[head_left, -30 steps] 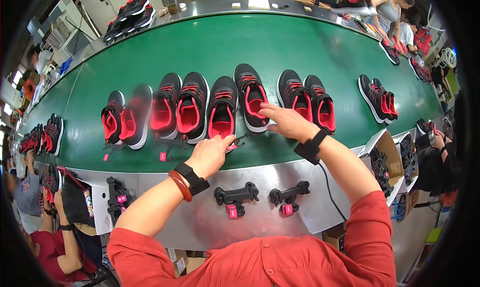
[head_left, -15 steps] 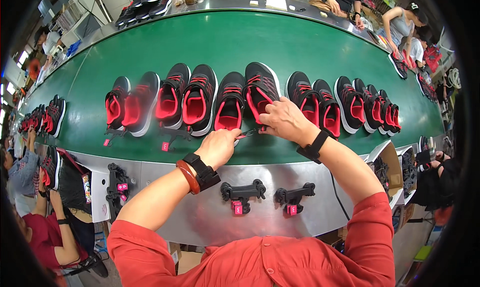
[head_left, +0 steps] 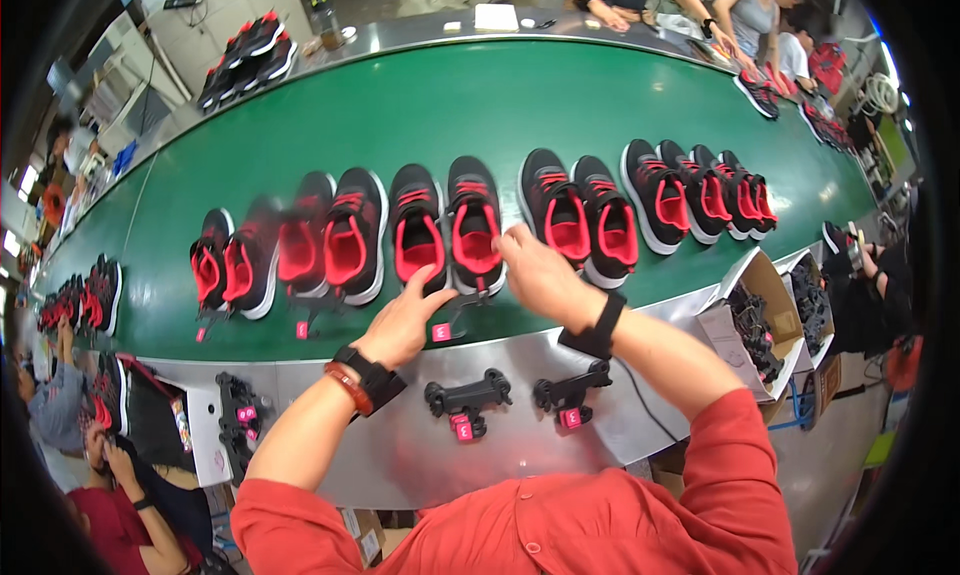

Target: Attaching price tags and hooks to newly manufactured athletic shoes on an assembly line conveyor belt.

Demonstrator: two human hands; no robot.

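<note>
1. The person stood at the near edge of the green belt [head_left: 480,105], where a long row of black shoes with pink insides lay side by side.
2. The shoe being worked on [head_left: 474,227] sat near the middle of that edge. Its toe pointed to the far edge and its heel pointed to the person.
3. The right hand [head_left: 535,275] was the closer one. It rested at the heel of this shoe, with fingers bent together as if pinching something small. What it pinched could not be made out.
4. The left hand [head_left: 400,325] was just beside it, at the heel of the next shoe [head_left: 416,230]. Its fingers were loosely curled and its thumb stuck up. It did not seem to hold anything.
5. A small black clip with a pink tag [head_left: 452,320] lay on the belt between the two hands.
6. Two more black clips [head_left: 465,400] lay on the metal ledge [head_left: 400,445] below the belt.
</note>
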